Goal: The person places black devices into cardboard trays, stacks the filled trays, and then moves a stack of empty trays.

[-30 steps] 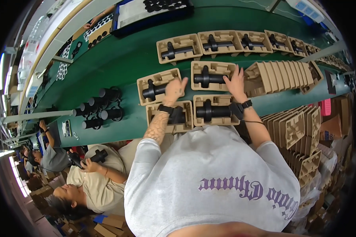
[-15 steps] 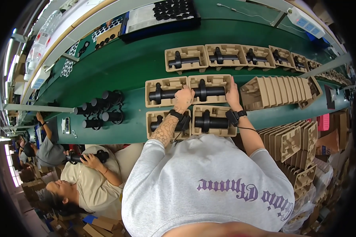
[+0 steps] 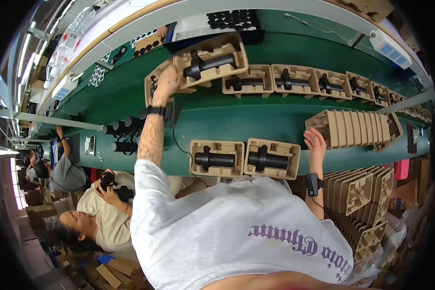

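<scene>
My left hand (image 3: 168, 81) is closed on a brown moulded pulp tray at the far left of the bench. That pulp tray (image 3: 237, 50) is tilted and raised, and holds a black tube-shaped device with a ring collar (image 3: 210, 65). A second pulp tray (image 3: 149, 94) sits against it, partly behind my hand. My right hand (image 3: 315, 142) has its fingers apart, beside a nested stack of pulp trays (image 3: 355, 128); it holds nothing. Close to my body lie a left filled tray (image 3: 216, 172) and a right filled tray (image 3: 295, 162), each with a black device inside.
A row of filled trays (image 3: 295, 92) runs along the back to the right. Black cylinders (image 3: 125, 128) stand in a group at left. More empty trays (image 3: 357, 193) are stacked at lower right. A co-worker (image 3: 101, 217) at left holds a black device. A metal post (image 3: 58, 123) crosses the left side.
The two trays formerly in the middle have moved to the far left with my left hand, one now lifted at a tilt. My right hand has let go and drawn back to the right.
</scene>
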The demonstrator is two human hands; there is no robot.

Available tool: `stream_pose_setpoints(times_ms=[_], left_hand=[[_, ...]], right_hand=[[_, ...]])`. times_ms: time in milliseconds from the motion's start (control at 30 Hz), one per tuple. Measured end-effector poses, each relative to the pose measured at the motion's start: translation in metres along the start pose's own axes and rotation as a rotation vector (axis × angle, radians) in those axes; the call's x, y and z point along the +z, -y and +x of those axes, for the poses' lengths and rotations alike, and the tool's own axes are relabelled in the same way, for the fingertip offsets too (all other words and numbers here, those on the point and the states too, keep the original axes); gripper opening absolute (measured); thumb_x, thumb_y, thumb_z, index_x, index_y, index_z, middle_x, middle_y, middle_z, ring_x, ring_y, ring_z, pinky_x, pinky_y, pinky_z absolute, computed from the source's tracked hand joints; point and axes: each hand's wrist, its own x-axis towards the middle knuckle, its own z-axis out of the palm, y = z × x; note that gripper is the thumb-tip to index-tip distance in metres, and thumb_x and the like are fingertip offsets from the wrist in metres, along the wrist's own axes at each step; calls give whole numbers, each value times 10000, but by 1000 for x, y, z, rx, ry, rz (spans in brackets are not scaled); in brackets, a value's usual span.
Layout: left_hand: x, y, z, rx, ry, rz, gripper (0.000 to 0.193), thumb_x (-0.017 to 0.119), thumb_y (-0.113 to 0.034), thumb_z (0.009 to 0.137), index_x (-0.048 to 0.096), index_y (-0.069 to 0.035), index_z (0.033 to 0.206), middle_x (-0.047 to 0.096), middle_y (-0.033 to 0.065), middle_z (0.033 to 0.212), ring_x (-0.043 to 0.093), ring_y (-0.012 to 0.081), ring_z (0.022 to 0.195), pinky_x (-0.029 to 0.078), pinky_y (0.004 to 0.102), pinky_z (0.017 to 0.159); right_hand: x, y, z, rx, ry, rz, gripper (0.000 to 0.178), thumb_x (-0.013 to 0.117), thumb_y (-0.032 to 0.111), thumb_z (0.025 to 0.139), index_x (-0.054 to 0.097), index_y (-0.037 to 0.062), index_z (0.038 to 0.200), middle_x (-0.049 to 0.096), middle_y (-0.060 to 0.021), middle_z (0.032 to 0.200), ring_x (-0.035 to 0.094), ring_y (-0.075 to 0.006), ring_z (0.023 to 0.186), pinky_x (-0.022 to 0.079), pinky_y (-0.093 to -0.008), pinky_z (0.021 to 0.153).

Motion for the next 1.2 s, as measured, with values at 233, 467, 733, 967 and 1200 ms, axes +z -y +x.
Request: stream_pose_setpoints(times_ms=[233,467,733,967,1200], left_hand=[[66,85,56,-135,16,326,282,529,-199,777,544,50,908,631,250,857,624,401,808,513,456,705],[120,119,61,-243,332,504,470,597,-242,771,503,92,1089,664,170,876,652,314,788,521,417,649],[155,80,35,-336,247,401,457,624,-198,758,466,60,1101,630,206,973,639,332,878,512,428,746],[192,117,23,-287,175,340,695,599,-239,775,273,178,1224,647,223,874,655,318,809,530,405,683],[132,10,-16,40,150,91,393,456,-329,852,610,28,794,615,240,757,602,399,703,483,463,614]], right_hand=[[-1,4,-35,18,-208,-8,316,429,186,936,536,-6,1162,611,-116,1064,579,-204,1019,446,-308,883],[-15,6,-74,44,-335,8,296,426,176,936,553,4,1139,616,-91,1034,583,-186,1000,447,-303,875],[-11,-7,-105,78,-470,1,281,434,167,934,561,17,1134,621,-78,1028,591,-169,981,451,-273,851],[1,-11,-107,110,-350,-53,319,468,216,928,540,13,1163,611,-89,1054,582,-170,1004,452,-290,865],[11,-16,-78,-35,-106,-503,182,528,90,876,588,-41,988,639,-73,915,576,-124,850,440,-246,777]])
